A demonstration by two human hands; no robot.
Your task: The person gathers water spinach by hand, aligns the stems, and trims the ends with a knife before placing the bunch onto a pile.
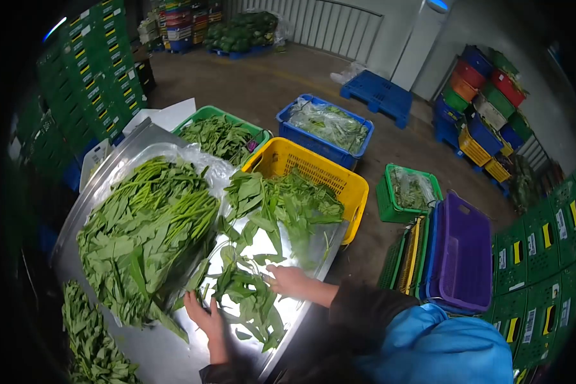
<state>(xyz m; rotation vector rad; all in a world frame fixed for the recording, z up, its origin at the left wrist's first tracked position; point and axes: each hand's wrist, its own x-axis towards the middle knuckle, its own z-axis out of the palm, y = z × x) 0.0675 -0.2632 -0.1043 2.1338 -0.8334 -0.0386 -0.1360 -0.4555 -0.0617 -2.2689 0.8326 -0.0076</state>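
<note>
A steel table (137, 349) bears a big heap of leafy greens (141, 237) on clear plastic at its left side. Loose leafy stems (246, 294) lie on the bare metal between my hands. My left hand (208, 323), fingers apart, rests at the left edge of these loose stems, beside the heap. My right hand (289, 281) reaches in from the right, its fingertips at the stems; what they hold, if anything, is too small to tell. Beyond my hands, more greens (301, 205) hang over the rim of a yellow crate (358, 192).
Behind the table stand a green crate (262, 137) and a blue crate (326, 150) of greens. A small green crate (390, 201) and upright purple crate (464, 256) are at right. Stacked green crates (102, 70) rise at left. A blue pallet (377, 96) lies farther back.
</note>
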